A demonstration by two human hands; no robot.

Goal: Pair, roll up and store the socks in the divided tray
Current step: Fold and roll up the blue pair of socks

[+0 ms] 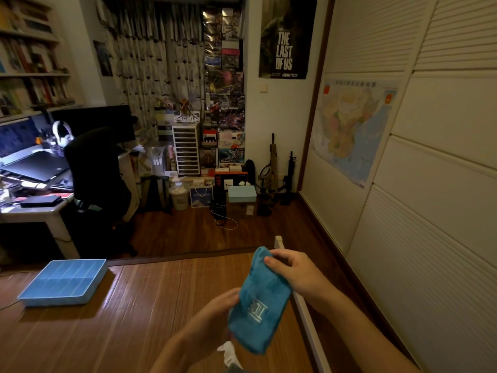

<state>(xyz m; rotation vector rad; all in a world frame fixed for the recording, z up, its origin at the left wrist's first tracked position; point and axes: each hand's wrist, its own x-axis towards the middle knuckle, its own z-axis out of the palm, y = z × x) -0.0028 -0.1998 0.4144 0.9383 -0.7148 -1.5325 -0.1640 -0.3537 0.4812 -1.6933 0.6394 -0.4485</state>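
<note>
From my remote seat, both hands are in the lower middle of the frame, holding a teal sock (pixel 262 300) up in the air above a wooden slatted surface (pixel 150 305). The sock hangs lengthwise, its upper end tilted toward the top of the frame, and pale embroidered lettering shows on its face. Whether it is one sock or two laid together I cannot tell from this angle.

The right hand (pixel 295 275) pinches the upper end: the thumb lies across the front of the cloth and the fingers curl round behind it. The left hand (pixel 215 313) grips the sock's left edge about halfway down. Its fingers are tucked behind the cloth and mostly out of my sight.

Just below the sock, at the bottom edge of the frame, a bit of white cloth (pixel 228 352) pokes out. It may be another sock, but too little shows.

The divided tray (pixel 57 300), light blue, sits flat on the same wooden surface at lower left, well apart from the hands. I see nothing in its compartments.

Farther back, a desk (pixel 35 211) and a dark chair (pixel 96 170) fill the left of the frame. A poster (pixel 286 36) hangs at upper centre, and a map (pixel 352 130) is on the pale wardrobe doors (pixel 443 184) at right.
</note>
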